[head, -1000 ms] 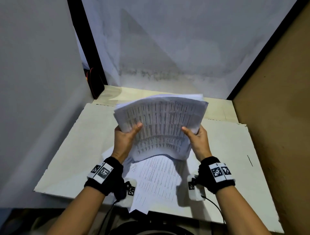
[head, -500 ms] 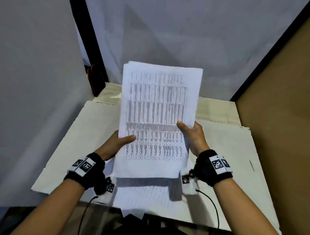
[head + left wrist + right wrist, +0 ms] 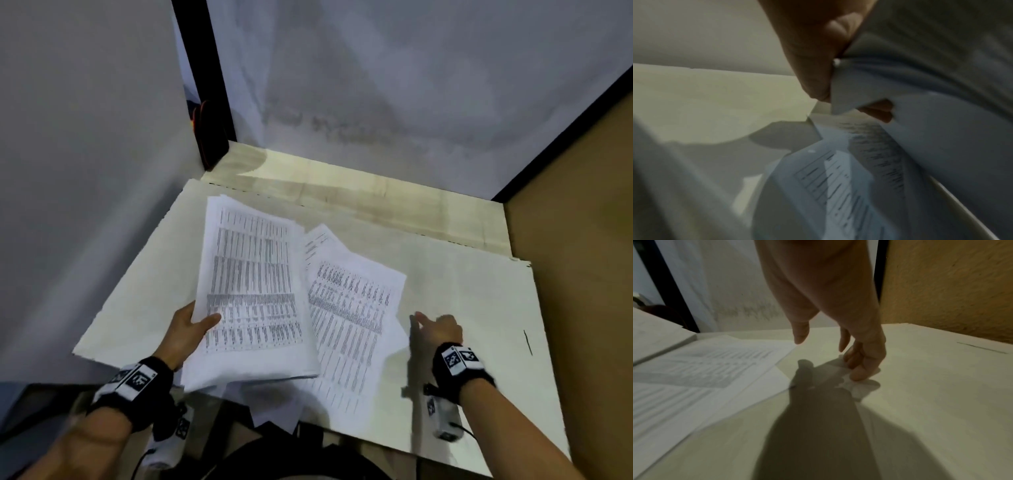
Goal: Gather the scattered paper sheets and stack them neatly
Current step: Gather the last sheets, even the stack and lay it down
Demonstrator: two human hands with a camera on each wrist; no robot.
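1. The left hand (image 3: pixel 186 330), lower left of the head view, grips a stack of papers (image 3: pixel 251 291) at its left edge, thumb on top and fingers (image 3: pixel 878 112) underneath.
2. The stack is raised above loose sheets (image 3: pixel 352 315) lying fanned on the desk (image 3: pixel 462 284) at centre frame.
3. The right hand (image 3: pixel 440 327) holds nothing; its fingers (image 3: pixel 858 373) curl loosely, tips on the bare desk just right of the loose sheets.
4. A cardboard wall (image 3: pixel 575 240) stands at the right edge.

Left hand (image 3: pixel 186 330) grips the stack (image 3: pixel 251 294) over loose sheets (image 3: pixel 349 318) on the board (image 3: pixel 462 291); right hand (image 3: pixel 440 327) hangs empty beside them.
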